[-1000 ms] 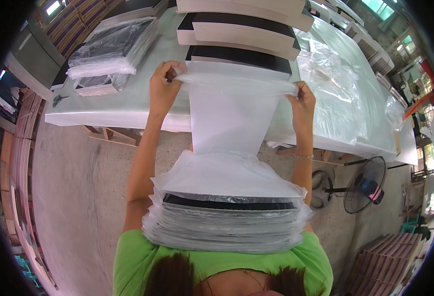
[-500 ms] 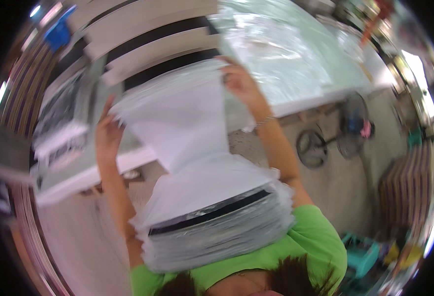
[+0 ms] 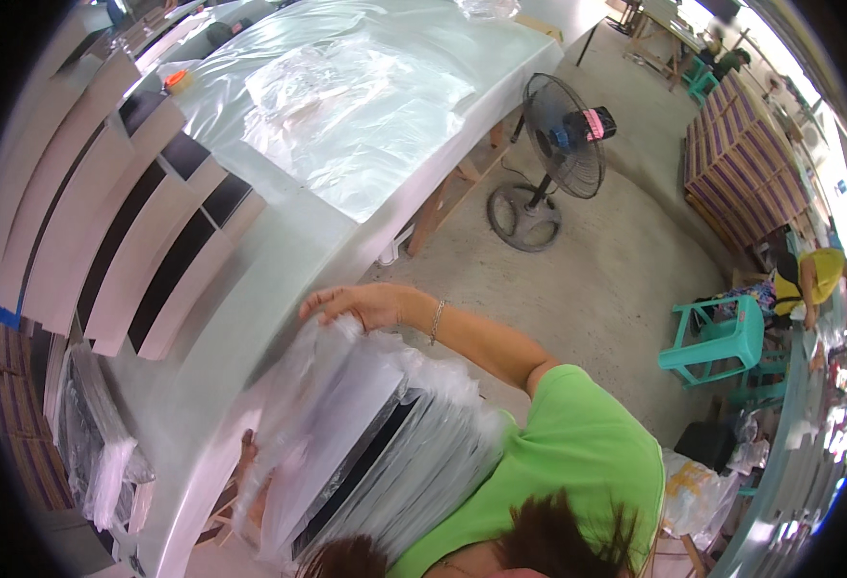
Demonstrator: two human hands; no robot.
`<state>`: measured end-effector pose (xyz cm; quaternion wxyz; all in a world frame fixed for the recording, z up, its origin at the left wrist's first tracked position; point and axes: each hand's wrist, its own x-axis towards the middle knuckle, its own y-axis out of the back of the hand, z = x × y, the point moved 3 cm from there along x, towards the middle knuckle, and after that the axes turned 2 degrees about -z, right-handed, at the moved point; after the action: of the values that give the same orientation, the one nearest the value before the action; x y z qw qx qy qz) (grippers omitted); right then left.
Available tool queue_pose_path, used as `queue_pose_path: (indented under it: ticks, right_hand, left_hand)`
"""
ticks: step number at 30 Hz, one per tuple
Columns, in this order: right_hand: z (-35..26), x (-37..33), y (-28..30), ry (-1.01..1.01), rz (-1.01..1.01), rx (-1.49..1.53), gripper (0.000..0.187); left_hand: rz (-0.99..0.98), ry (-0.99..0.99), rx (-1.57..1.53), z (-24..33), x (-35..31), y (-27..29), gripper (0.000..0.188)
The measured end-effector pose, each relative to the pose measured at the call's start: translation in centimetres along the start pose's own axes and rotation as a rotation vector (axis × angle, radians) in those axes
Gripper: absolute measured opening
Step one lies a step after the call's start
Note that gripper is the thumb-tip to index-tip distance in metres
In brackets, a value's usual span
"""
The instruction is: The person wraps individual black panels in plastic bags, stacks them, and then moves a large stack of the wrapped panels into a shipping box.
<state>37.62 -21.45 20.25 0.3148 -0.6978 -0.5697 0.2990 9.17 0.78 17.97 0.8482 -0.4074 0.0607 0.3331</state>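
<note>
A thick stack of plastic bags [image 3: 423, 453] with white and black sheets inside leans against my green shirt, its layers slanting up to the right. My right hand [image 3: 361, 306] pinches the loose plastic at the far upper corner, fingers pointing left. Near the table's edge, my left hand [image 3: 250, 477] is at the stack's left side, largely covered by the cloudy plastic, with a fingertip showing. On the table to the left lie overlapping white and black panels [image 3: 105, 226], apart from both hands.
The long table [image 3: 235, 332] has a pale green cover with crumpled clear plastic [image 3: 346, 106] on it. Beyond its right side stands a black floor fan [image 3: 563, 144]. A teal stool [image 3: 722, 337], a person in yellow [image 3: 816, 279] and striped boxes [image 3: 746, 159] are at right.
My view and body have swung to the right, away from the panels. The stack's far end has come off the table area, folding in toward me, both hands still at its sides.
</note>
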Motion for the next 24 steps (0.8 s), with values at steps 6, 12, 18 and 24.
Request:
queue_pose_path:
  ticks: [6, 12, 18, 24]
  right_hand:
    - [4.5, -1.7, 4.6, -0.048, 0.217, -0.146, 0.036]
    - [9.7, -1.0, 13.5, 0.493, 0.312, -0.529, 0.040]
    - [13.5, 0.5, 16.6, 0.443, 0.347, -0.340, 0.039]
    - [13.5, 0.0, 16.6, 0.320, 0.585, -0.619, 0.039]
  left_hand:
    - [0.152, -0.112, 0.165, -2.2, -2.9, 1.8, 0.044]
    - [0.168, -0.130, 0.235, -2.9, -4.3, 1.9, 0.046]
    - [0.193, -0.170, 0.262, -3.0, -5.8, 2.6, 0.048]
    - [0.248, -0.173, 0.300, -3.4, -7.3, 3.8, 0.051]
